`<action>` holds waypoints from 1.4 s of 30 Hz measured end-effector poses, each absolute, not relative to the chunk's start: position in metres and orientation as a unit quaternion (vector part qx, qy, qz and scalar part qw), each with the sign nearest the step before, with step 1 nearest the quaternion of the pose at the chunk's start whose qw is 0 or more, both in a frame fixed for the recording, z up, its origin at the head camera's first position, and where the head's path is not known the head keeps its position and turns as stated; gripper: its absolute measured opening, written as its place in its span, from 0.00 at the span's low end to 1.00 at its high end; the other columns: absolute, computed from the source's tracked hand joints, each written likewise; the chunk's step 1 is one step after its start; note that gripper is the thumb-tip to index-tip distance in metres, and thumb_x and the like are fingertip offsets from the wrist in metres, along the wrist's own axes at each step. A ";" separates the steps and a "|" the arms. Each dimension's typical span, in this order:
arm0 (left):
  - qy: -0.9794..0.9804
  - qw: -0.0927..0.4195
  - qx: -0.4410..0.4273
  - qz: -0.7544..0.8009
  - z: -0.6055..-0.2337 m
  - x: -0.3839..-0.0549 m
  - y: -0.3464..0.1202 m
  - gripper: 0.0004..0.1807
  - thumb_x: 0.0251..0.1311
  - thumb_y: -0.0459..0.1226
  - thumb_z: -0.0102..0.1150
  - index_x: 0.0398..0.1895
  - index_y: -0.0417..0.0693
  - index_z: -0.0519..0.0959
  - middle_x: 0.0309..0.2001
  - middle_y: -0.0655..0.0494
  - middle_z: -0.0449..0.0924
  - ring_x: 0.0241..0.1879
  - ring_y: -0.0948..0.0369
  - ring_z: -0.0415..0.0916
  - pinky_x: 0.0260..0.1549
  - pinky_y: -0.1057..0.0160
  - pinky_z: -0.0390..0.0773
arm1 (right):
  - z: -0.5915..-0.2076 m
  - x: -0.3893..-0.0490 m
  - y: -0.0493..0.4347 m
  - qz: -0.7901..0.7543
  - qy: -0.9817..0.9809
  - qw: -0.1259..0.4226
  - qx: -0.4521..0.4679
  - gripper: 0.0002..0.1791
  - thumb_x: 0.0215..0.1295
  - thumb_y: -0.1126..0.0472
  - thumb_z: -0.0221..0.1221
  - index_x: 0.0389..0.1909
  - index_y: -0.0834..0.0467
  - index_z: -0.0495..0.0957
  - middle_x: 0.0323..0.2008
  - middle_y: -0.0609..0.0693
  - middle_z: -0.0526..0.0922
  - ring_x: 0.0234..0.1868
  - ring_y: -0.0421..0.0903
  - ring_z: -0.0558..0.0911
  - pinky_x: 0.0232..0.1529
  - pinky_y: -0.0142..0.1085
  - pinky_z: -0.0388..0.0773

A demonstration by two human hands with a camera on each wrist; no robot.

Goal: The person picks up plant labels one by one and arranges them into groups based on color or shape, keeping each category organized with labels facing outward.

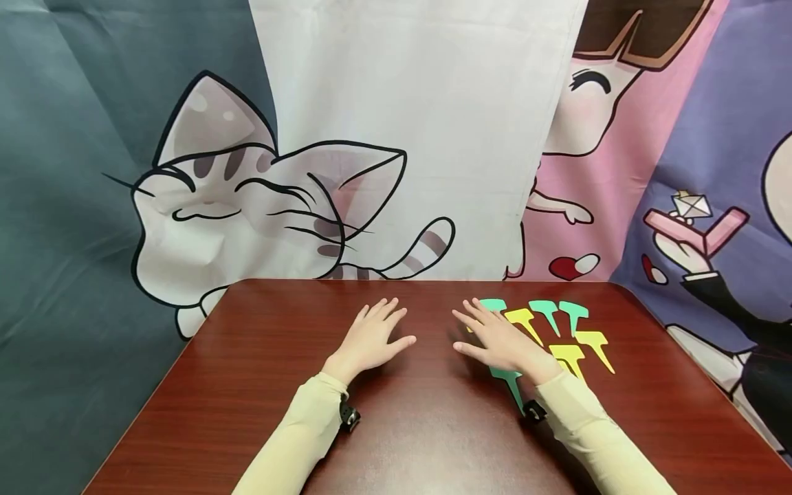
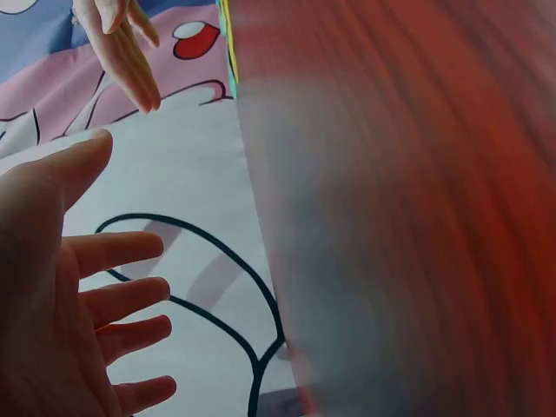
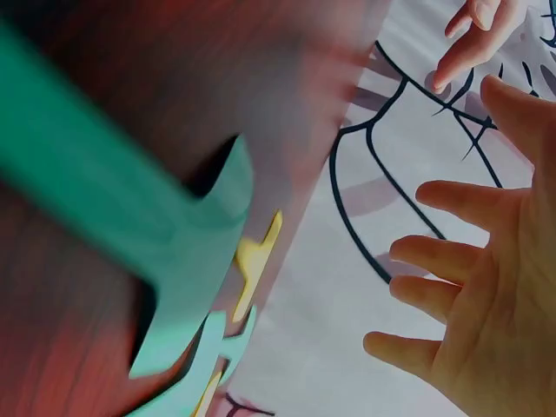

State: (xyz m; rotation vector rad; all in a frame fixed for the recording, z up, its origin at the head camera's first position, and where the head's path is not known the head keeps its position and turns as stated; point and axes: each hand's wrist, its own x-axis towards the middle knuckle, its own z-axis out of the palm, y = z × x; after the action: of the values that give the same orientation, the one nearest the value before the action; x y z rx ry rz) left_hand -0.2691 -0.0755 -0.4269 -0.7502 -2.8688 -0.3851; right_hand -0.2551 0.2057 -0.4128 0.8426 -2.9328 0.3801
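Note:
My left hand is held over the table with its fingers spread, holding nothing. Across from it, my right hand also has straight, spread fingers and holds nothing. Several T-shaped plant labels lie under and to the right of the right hand. Among them are a green label and another green label at the back, and a yellow label at the right. A nearer green label is partly covered by the right hand, and it looms large in the right wrist view.
The reddish-brown wooden table has its far edge against a hanging cloth printed with a cartoon cat and figures. Each wrist carries a small black camera over a pale sleeve.

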 end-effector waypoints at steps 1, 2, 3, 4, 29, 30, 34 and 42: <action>-0.956 0.076 -0.253 -0.128 -0.427 -0.269 -0.073 0.38 0.61 0.65 0.43 0.69 0.54 0.66 0.72 0.52 0.58 0.73 0.53 0.52 0.69 0.45 0.51 | -0.413 -0.254 0.208 0.122 -0.953 0.036 0.275 0.39 0.64 0.37 0.53 0.70 0.54 0.62 0.72 0.59 0.57 0.74 0.59 0.51 0.68 0.60 0.53; -0.955 0.076 -0.255 -0.130 -0.427 -0.270 -0.071 0.38 0.62 0.65 0.44 0.68 0.53 0.67 0.72 0.52 0.58 0.73 0.53 0.52 0.69 0.45 0.51 | -0.413 -0.253 0.211 0.120 -0.953 0.040 0.277 0.38 0.64 0.38 0.53 0.70 0.54 0.63 0.71 0.60 0.58 0.73 0.60 0.53 0.67 0.60 0.54; -0.955 0.075 -0.257 -0.129 -0.427 -0.270 -0.069 0.38 0.61 0.65 0.44 0.68 0.53 0.67 0.72 0.52 0.58 0.73 0.53 0.52 0.69 0.46 0.51 | -0.413 -0.252 0.214 0.120 -0.953 0.041 0.275 0.38 0.63 0.38 0.54 0.69 0.54 0.64 0.71 0.60 0.58 0.73 0.60 0.53 0.67 0.59 0.55; -0.954 0.076 -0.259 -0.129 -0.427 -0.270 -0.067 0.38 0.62 0.64 0.44 0.67 0.53 0.68 0.72 0.51 0.58 0.72 0.52 0.53 0.69 0.46 0.52 | -0.413 -0.251 0.216 0.119 -0.953 0.042 0.274 0.38 0.63 0.39 0.55 0.69 0.55 0.64 0.71 0.61 0.59 0.73 0.60 0.54 0.67 0.59 0.56; -0.952 0.051 -0.275 -0.124 -0.428 -0.270 -0.021 0.36 0.62 0.62 0.47 0.66 0.53 0.69 0.70 0.51 0.62 0.71 0.52 0.56 0.68 0.47 0.56 | -0.417 -0.227 0.288 0.107 -0.967 0.031 0.229 0.34 0.61 0.37 0.56 0.64 0.53 0.72 0.67 0.60 0.66 0.67 0.60 0.66 0.59 0.57 0.68; -0.952 0.049 -0.275 -0.123 -0.428 -0.270 -0.020 0.36 0.62 0.62 0.47 0.67 0.53 0.69 0.70 0.51 0.62 0.71 0.52 0.55 0.68 0.47 0.56 | -0.418 -0.225 0.292 0.106 -0.968 0.027 0.225 0.34 0.61 0.37 0.56 0.64 0.52 0.72 0.67 0.60 0.66 0.67 0.60 0.66 0.58 0.57 0.69; -0.952 0.045 -0.277 -0.123 -0.429 -0.270 -0.015 0.36 0.62 0.62 0.47 0.67 0.53 0.69 0.70 0.51 0.62 0.71 0.52 0.56 0.68 0.46 0.57 | -0.422 -0.218 0.307 0.104 -0.972 0.018 0.209 0.35 0.61 0.35 0.55 0.64 0.53 0.71 0.67 0.62 0.66 0.66 0.62 0.66 0.57 0.58 0.69; -0.950 0.042 -0.287 -0.118 -0.429 -0.271 -0.002 0.36 0.61 0.62 0.48 0.66 0.52 0.70 0.69 0.50 0.64 0.70 0.51 0.57 0.67 0.47 0.58 | -0.425 -0.209 0.332 0.100 -0.975 0.024 0.197 0.34 0.61 0.36 0.55 0.61 0.54 0.74 0.64 0.61 0.70 0.63 0.63 0.70 0.56 0.60 0.68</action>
State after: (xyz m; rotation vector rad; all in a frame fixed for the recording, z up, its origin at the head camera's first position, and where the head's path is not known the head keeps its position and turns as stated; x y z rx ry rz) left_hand -0.2713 -0.0021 -0.4293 -0.8786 -2.9057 -0.3599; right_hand -0.2089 0.3323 -0.4248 0.6108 -3.0167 0.3084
